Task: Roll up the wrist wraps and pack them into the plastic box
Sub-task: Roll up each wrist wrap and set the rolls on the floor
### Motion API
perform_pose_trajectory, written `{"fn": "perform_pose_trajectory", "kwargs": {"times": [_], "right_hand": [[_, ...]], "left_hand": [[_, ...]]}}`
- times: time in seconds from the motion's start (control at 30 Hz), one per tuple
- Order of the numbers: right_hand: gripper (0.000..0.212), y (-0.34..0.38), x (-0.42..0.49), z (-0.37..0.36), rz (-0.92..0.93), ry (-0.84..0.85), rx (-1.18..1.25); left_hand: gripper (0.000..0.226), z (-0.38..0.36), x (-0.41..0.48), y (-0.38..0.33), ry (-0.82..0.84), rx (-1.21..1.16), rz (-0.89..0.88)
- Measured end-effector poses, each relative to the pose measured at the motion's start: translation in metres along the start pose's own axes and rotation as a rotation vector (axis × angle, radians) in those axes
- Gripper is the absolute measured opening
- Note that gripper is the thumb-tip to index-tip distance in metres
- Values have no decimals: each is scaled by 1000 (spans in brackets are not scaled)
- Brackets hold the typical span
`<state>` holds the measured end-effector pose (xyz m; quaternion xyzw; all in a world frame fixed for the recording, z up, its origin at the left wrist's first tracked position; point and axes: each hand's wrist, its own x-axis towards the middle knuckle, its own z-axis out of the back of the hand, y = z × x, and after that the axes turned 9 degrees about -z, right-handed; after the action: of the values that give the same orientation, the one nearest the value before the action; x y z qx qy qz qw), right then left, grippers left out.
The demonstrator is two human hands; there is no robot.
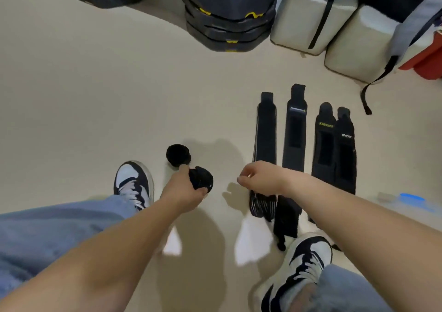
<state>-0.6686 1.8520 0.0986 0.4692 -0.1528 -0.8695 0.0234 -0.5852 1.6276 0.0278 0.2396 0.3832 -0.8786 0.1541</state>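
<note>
My left hand (185, 187) grips a rolled black wrist wrap (202, 178) just above the floor. A second rolled wrap (178, 155) sits on the floor right behind it. My right hand (259, 175) hovers over the near end of a striped flat wrap (265, 129), fingers loosely curled with nothing in them. Several more black wraps lie flat side by side to the right, one plain (295, 129) and two with printed lettering (334, 149). The plastic box (411, 199), clear with a blue part, shows only partly at the right edge.
My two black-and-white shoes (134, 182) (303, 263) flank the working area on the beige floor. Stacked dark weight plates (229, 22) stand at the back, with pale cushions (311, 17) and a grey backpack (411, 12) at the back right.
</note>
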Motion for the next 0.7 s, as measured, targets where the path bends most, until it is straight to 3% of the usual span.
{"fn": "perform_pose_trajectory", "kwargs": {"times": [0.2, 0.37, 0.57, 0.7], "right_hand": [[21, 35, 41, -50, -5, -107, 591], [21, 20, 48, -73, -83, -52, 587], [22, 2, 38, -71, -133, -108, 601], [24, -20, 32, -74, -197, -136, 556]], "left_hand": [[74, 11, 33, 26, -103, 5, 147], [70, -3, 50, 34, -62, -24, 218], [68, -4, 45, 26, -81, 80, 228], [40, -6, 32, 7, -165, 133, 133]]}}
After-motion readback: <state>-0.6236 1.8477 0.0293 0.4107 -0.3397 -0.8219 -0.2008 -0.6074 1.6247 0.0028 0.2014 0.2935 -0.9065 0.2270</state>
